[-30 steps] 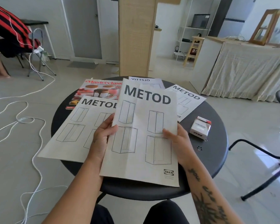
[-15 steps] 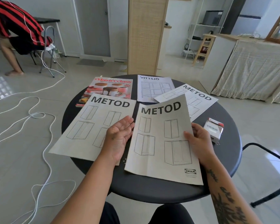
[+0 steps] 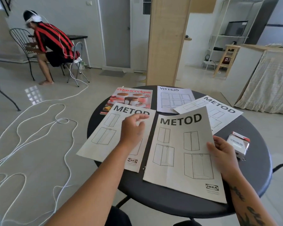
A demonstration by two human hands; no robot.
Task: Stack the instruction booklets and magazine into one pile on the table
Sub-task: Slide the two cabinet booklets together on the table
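On the round black table (image 3: 170,207) lie several papers. A large METOD booklet (image 3: 178,154) sits front and centre, and my right hand (image 3: 222,154) grips its right edge. A second METOD booklet (image 3: 104,136) lies to its left, hanging over the table's edge. My left hand (image 3: 133,129) hovers above that booklet, fingers apart and holding nothing. A third METOD booklet (image 3: 219,111) lies at the back right, partly under the front one. A VITTSJÖ booklet (image 3: 173,98) and a red Masterclass magazine (image 3: 132,98) lie at the back.
A small white VESS box (image 3: 238,144) stands on the table right of my right hand. White cables (image 3: 39,128) loop over the floor at left. A person in a striped shirt (image 3: 52,41) sits far left. A wooden pillar (image 3: 167,39) rises behind the table.
The front METOD booklet came down from both hands onto the table, shifted right. My left hand let go of it and moved left and forward over the left booklet.
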